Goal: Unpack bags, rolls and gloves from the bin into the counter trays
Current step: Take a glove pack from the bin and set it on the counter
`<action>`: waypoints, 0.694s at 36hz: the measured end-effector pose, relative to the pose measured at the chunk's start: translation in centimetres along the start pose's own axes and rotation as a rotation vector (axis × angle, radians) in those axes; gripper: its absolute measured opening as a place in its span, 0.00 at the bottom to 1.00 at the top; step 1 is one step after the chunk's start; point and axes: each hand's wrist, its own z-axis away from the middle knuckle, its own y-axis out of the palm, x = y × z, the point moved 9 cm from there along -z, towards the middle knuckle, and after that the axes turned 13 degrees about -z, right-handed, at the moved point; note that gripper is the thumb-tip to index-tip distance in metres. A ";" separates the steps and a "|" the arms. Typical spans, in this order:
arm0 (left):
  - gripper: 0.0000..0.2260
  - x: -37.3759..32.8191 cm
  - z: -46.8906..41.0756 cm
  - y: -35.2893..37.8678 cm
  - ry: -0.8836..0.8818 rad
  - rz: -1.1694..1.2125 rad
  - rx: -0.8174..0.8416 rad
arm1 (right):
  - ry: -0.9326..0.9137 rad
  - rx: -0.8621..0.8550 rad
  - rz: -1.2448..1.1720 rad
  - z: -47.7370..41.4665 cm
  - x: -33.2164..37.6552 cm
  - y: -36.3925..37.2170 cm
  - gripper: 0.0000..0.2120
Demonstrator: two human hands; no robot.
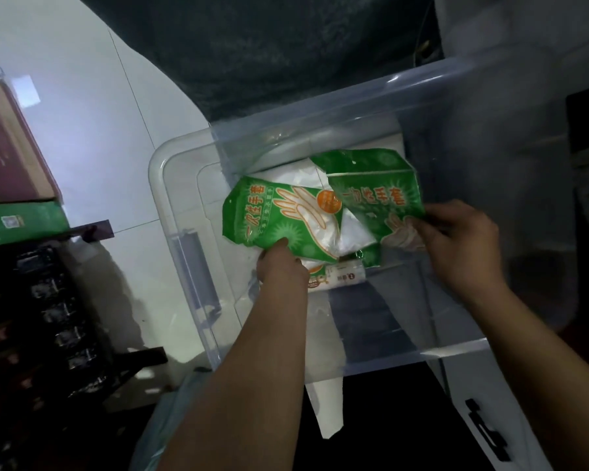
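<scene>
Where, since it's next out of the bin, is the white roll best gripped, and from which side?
Round its bare right end, from the near side: the white roll lies flat, the green glove packets overlap its far edge, the left hand covers its left end.

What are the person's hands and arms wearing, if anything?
Nothing visible: the left hand and right hand are bare, with no gloves, rings or watch. Both forearms are uncovered as far as the frame shows; no sleeve reaches them.

Both forearms bare to frame edge; left hand point(280, 265), right hand point(463, 244) bare.
</scene>
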 end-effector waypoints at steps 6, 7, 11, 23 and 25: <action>0.16 0.0 1.0 0.4 0.076 -0.072 0.073 | -0.027 -0.077 -0.058 1.2 0.8 -2.4 0.08; 0.18 -0.1 1.4 0.2 0.098 -0.100 0.064 | -0.041 -0.091 -0.059 1.5 1.1 -2.9 0.08; 0.20 -0.5 4.4 -1.3 0.183 -0.137 0.019 | -0.054 -0.182 -0.117 2.9 2.4 -5.6 0.08; 0.15 -3.6 20.1 -6.8 0.447 -0.138 0.091 | -0.080 -0.219 -0.221 10.2 9.7 -12.7 0.09; 0.14 -4.8 22.6 -7.4 0.529 -0.213 0.177 | -0.049 -0.277 -0.268 12.2 10.6 -13.8 0.09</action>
